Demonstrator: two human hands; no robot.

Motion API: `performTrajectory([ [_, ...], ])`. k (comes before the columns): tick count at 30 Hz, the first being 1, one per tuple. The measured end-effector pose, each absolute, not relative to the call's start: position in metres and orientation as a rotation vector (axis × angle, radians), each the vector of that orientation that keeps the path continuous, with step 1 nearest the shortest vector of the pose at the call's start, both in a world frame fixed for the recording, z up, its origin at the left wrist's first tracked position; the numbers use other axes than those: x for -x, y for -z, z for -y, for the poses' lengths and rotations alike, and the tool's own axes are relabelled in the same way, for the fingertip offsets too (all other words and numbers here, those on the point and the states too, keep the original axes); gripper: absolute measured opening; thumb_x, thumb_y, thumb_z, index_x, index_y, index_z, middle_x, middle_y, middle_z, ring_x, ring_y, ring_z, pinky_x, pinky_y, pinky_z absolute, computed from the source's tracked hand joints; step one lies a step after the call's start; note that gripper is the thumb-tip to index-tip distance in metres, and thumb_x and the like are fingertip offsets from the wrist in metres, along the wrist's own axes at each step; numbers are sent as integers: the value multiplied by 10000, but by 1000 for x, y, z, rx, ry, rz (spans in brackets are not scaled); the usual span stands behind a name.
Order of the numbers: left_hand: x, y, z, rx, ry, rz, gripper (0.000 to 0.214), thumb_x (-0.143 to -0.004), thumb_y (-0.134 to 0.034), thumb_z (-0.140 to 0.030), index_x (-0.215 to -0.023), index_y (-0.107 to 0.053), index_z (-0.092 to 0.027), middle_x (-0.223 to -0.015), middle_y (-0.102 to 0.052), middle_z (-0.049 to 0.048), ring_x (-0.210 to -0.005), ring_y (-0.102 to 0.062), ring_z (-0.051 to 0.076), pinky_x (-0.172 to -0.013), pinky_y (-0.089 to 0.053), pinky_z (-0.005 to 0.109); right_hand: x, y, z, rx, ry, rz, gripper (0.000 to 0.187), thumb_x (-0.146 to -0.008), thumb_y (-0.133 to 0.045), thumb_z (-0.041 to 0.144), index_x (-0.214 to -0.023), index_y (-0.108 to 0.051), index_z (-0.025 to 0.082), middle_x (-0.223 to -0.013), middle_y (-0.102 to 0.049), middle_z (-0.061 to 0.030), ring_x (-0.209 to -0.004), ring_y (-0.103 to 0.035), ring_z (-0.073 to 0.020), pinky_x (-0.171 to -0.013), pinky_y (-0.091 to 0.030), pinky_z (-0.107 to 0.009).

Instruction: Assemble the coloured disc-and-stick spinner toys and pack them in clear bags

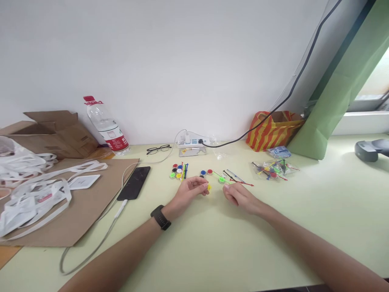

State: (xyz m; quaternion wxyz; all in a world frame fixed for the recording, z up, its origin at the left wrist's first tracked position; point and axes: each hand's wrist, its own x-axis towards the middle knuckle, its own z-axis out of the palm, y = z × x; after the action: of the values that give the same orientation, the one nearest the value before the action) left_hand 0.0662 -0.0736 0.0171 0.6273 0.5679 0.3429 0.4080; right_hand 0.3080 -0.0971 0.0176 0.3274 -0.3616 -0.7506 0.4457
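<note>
My left hand (193, 190), with a black watch on its wrist, pinches a small yellow plastic piece (209, 187) just above the table. To the right, my right hand (241, 197) has its fingers curled together; whatever they hold, if anything, is hidden. Close beyond the right fingertips lies a green round piece (222, 180). A blue disc (203, 172) and a red disc (210, 172) lie behind the gap between my hands. Several thin coloured sticks with pointed ends (234, 176) lie behind my right hand. Left of these, several coloured discs (178, 176) sit beside upright-lying sticks (184, 171).
A plastic bag of coloured pieces (275, 169) lies at the right. Left are a phone (134, 183) on a cable, a cardboard sheet (100, 194) and a bottle (111, 132). Glasses (159, 149), a power strip (193, 141) and a striped bag (270, 132) line the wall.
</note>
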Motion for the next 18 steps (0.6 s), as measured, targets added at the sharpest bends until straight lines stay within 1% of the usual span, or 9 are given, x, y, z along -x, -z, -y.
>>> performTrajectory([
  [1,-66,-17,73,-1297,-939,-791,255,-841,-793,-363,-974,-731,-154,-856,-711,62,-781,-664,152,-771,-518,281,-309,-17,95,929,-1178,1962,644,-1060,-300,547,-523,-380,201,-545,-367,17,-543,-351,-131,-624,-345,-314],
  [2,-66,-18,73,-1292,-941,-795,257,-840,-794,-364,-974,-731,-154,-851,-710,61,-777,-664,151,-766,-517,279,-309,-16,93,912,-1173,1944,648,-1059,-301,551,-520,-377,199,-543,-371,16,-538,-346,-129,-612,-333,-313],
  [4,-67,-18,73,-1289,-935,-797,261,-839,-794,-369,-974,-728,-156,-860,-713,63,-782,-668,154,-767,-519,282,-310,-15,90,892,-1139,1915,603,-1048,-356,552,-583,-475,186,-598,-428,8,-576,-388,-131,-607,-327,-302],
  [7,-67,-18,73,-1304,-920,-797,268,-844,-787,-378,-979,-722,-156,-861,-712,63,-796,-675,161,-782,-524,291,-309,-15,89,949,-1115,1895,405,-1001,-504,539,-855,-637,185,-695,-475,16,-613,-411,-129,-575,-316,-274],
  [8,-67,-18,73,-1310,-915,-799,271,-842,-788,-379,-979,-720,-155,-862,-710,62,-801,-677,164,-787,-526,294,-309,-14,89,968,-1118,1899,356,-981,-549,529,-951,-656,191,-716,-482,19,-614,-409,-126,-563,-312,-266],
  [10,-67,-17,73,-1315,-913,-804,277,-832,-797,-377,-974,-714,-154,-874,-706,59,-815,-684,171,-800,-531,301,-307,-12,89,985,-1134,1919,340,-959,-594,511,-1076,-666,199,-727,-488,22,-610,-405,-123,-549,-313,-256],
  [15,-67,-17,74,-1299,-899,-800,299,-789,-835,-357,-967,-707,-154,-904,-700,56,-850,-691,184,-846,-535,333,-306,-8,90,990,-1158,1946,362,-955,-601,493,-1163,-678,207,-735,-514,11,-637,-438,-132,-568,-354,-256],
  [18,-67,-18,74,-1292,-885,-800,294,-768,-850,-343,-947,-708,-158,-888,-700,48,-841,-687,179,-832,-529,323,-307,-8,90,1000,-1155,1940,379,-946,-612,497,-1180,-681,208,-751,-538,0,-650,-456,-139,-575,-374,-260],
])
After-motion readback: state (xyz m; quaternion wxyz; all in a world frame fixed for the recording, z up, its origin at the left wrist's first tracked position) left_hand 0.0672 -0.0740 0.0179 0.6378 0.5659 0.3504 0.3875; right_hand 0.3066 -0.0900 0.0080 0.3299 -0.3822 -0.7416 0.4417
